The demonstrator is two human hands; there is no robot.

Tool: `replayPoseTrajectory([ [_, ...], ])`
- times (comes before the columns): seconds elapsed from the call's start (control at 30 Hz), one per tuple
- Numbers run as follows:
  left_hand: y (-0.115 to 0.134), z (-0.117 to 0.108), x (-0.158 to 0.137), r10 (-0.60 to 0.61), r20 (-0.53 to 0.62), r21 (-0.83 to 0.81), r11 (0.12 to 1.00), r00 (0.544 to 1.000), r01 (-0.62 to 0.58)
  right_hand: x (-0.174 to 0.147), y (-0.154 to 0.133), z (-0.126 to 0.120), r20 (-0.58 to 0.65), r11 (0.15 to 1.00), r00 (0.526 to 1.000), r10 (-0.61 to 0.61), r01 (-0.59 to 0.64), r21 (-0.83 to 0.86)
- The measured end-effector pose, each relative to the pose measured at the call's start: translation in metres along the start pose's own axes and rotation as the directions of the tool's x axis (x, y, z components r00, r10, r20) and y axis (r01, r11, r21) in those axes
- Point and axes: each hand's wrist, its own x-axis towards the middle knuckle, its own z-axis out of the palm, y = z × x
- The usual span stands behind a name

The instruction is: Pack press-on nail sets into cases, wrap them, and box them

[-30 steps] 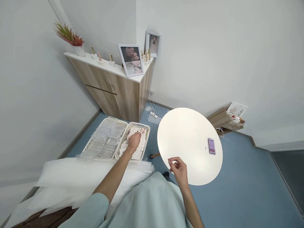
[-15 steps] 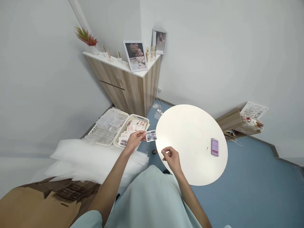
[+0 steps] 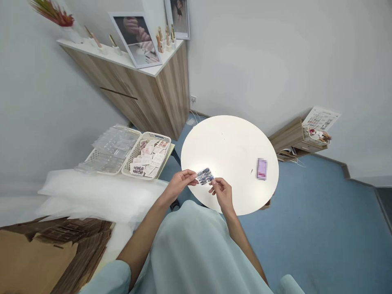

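Note:
My left hand [image 3: 180, 184] pinches the left edge of a small pack of press-on nails [image 3: 204, 176], with dark, glossy blue-grey nails set in rows. On the pack's lower right corner, the thumb and fingers of my right hand [image 3: 223, 194] are closed. Both hands hold it above the near left edge of a round white table [image 3: 226, 147]. To the left, a white basket [image 3: 125, 166] is full of similar packs and cards [image 3: 151, 157], some with pink or dark nails.
Beside that basket, another holds clear plastic trays [image 3: 114, 143]. White foam wrap [image 3: 98, 192] and flattened cardboard [image 3: 36, 261] lie at lower left. A blurred purple item [image 3: 261, 169] rests on the table. A wooden cabinet [image 3: 147, 98] bears picture frames; a low shelf [image 3: 288, 139] stands right.
The pack moved right and tilted, away from the baskets and over the table edge. My right hand, apart from it before, has closed on its corner. The view has shifted downward.

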Motion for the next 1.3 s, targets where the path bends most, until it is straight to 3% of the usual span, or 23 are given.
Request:
replayPoseTrajectory([
  [0.1,-0.01,0.018,-0.004,-0.051,0.071,-0.012,0.999,0.996,0.052,0.009,-0.003,-0.02,-0.05,0.998,0.996,-0.069,0.069,-0.009],
  [0.27,-0.019,0.036,-0.007,-0.107,0.19,-0.128,0.983,0.976,0.133,0.028,-0.015,-0.039,0.061,0.993,0.994,-0.092,0.087,0.079],
  [0.43,-0.021,0.046,-0.006,-0.061,0.378,-0.414,0.881,0.924,0.228,0.032,-0.027,-0.036,0.148,0.985,0.988,-0.049,0.024,0.168],
  [0.57,-0.026,0.05,-0.006,0.004,0.399,-0.509,0.833,0.917,0.218,0.032,-0.031,-0.026,0.219,0.97,0.976,-0.01,-0.044,0.241],
  [0.63,-0.027,0.048,-0.007,0.005,0.355,-0.514,0.837,0.935,0.19,0.033,-0.031,-0.021,0.208,0.972,0.978,-0.008,-0.041,0.233],
  [0.7,-0.025,0.045,-0.008,-0.011,0.278,-0.486,0.861,0.96,0.151,0.033,-0.031,-0.014,0.122,0.985,0.992,-0.014,-0.007,0.172],
  [0.8,-0.02,0.037,-0.01,-0.039,0.121,-0.353,0.932,0.992,0.08,0.03,-0.035,-0.001,-0.033,0.997,0.997,-0.069,0.07,0.034],
  [0.87,-0.02,0.033,-0.009,-0.023,0.004,-0.237,0.971,1.0,0.023,0.026,-0.039,0.009,-0.053,0.992,0.992,-0.119,0.116,-0.053],
  [0.97,-0.024,0.029,-0.007,0.035,-0.136,-0.115,0.992,0.99,-0.051,0.017,-0.045,0.024,-0.043,0.974,0.983,-0.177,0.169,-0.149],
  [1.1,-0.032,0.025,-0.003,0.1,-0.237,-0.032,0.993,0.966,-0.111,0.014,-0.045,0.037,-0.085,0.955,0.974,-0.21,0.185,-0.233],
  [1.3,-0.028,0.007,-0.007,0.127,-0.299,-0.007,0.991,0.946,-0.135,0.03,-0.037,0.034,-0.141,0.976,0.984,-0.105,0.075,-0.205],
])
